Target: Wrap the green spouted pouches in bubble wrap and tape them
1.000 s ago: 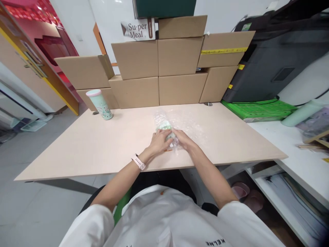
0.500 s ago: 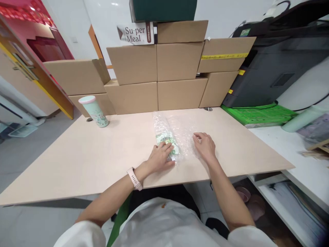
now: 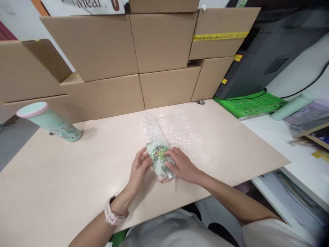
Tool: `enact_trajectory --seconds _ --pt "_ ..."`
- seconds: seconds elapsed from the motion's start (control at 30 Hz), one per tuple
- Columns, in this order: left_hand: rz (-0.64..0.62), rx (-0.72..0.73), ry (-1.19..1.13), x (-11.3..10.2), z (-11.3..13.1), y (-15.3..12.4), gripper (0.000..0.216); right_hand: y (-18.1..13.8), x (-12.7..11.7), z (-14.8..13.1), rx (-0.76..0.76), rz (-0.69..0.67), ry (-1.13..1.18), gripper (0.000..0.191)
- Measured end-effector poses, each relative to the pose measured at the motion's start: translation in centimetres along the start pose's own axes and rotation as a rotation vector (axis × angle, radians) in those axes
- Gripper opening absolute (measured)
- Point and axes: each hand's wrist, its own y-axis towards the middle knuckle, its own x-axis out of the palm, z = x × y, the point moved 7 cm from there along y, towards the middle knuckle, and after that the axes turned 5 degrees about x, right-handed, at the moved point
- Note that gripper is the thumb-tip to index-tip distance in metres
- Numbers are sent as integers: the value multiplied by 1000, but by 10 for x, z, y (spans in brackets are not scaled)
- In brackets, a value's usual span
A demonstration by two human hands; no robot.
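A green-and-white printed item (image 3: 160, 154) lies on the table inside clear bubble wrap (image 3: 153, 128); its exact kind does not show through the film. My left hand (image 3: 140, 166) is at its left edge, with fingers curled against the wrapped side. From the right, my right hand (image 3: 183, 166) reaches over the item, its fingertips and thumb pressing the film onto the printed face. A loose flap of the wrap spreads flat on the table behind and to the right of my right hand. A pinkish band circles my left wrist.
A mint tumbler with a pink rim (image 3: 52, 121) stands at the left. Stacked cardboard boxes (image 3: 108, 97) line the table's back edge. At the right are a green crate-like base (image 3: 253, 104), a dark grey machine (image 3: 272, 58) and a white shelf (image 3: 272, 137).
My right hand has moved left from the loose wrap onto the wrapped item. My left hand has slid off its top to its left side. The view has come closer and lower.
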Motion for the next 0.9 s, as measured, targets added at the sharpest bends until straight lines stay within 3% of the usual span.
enact_trajectory --seconds 0.13,0.3,0.47,0.67,0.8,0.9 --pt "-89 150 84 14 24 -5 54 10 1 13 129 -62 343 20" --pt "-385 497 572 52 49 -2 67 21 0 27 200 -163 752 24" --pt "-454 790 1016 100 49 0 86 16 -14 44 245 -227 908 23" --pt "-501 763 1453 160 37 3 76 2 -33 83 386 -199 617 15" --pt "-535 680 1525 178 26 14 71 -2 -66 100 389 60 158 19" --pt "-553 608 1483 185 16 21 66 -14 -96 113 528 327 -185 22"
